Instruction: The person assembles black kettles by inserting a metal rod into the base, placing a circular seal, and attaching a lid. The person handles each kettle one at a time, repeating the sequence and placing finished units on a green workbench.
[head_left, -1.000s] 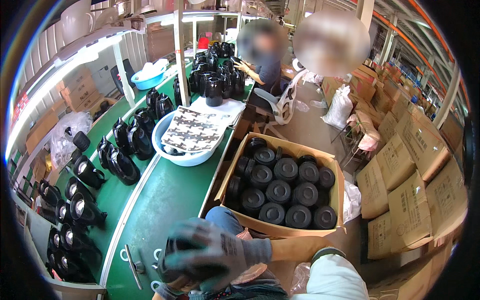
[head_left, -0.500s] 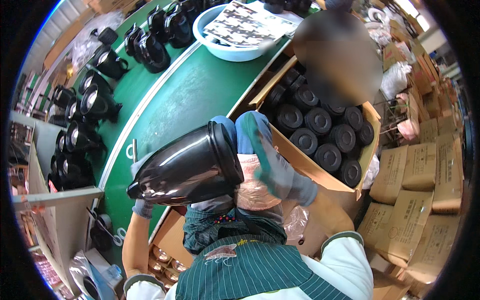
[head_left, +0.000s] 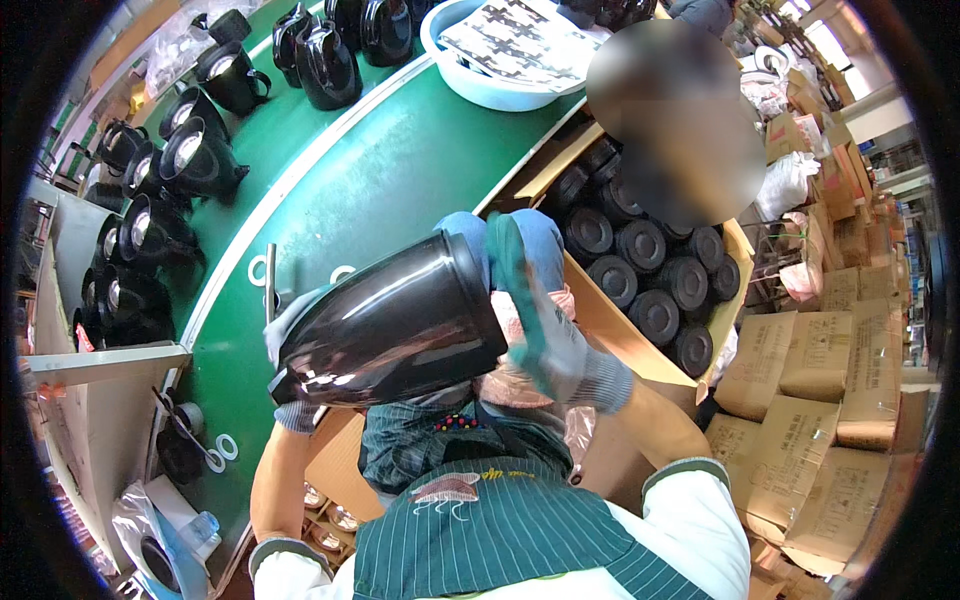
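Factory workshop, green worktable (head_left: 400, 150), stacked cartons (head_left: 755, 365) (brown ones)

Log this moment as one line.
left hand: holds black jug sideways | right hand: open beside jug's wide end, contact unclear | nearby: carton of black discs

Black jug (head_left: 395, 325): smooth, glossy body, tapering from a broad, rimmed end to a narrow one. Tipped on its side, narrow end toward the lower left in the left hand (head_left: 288, 328), broad end just beside the right hand (head_left: 555, 350).
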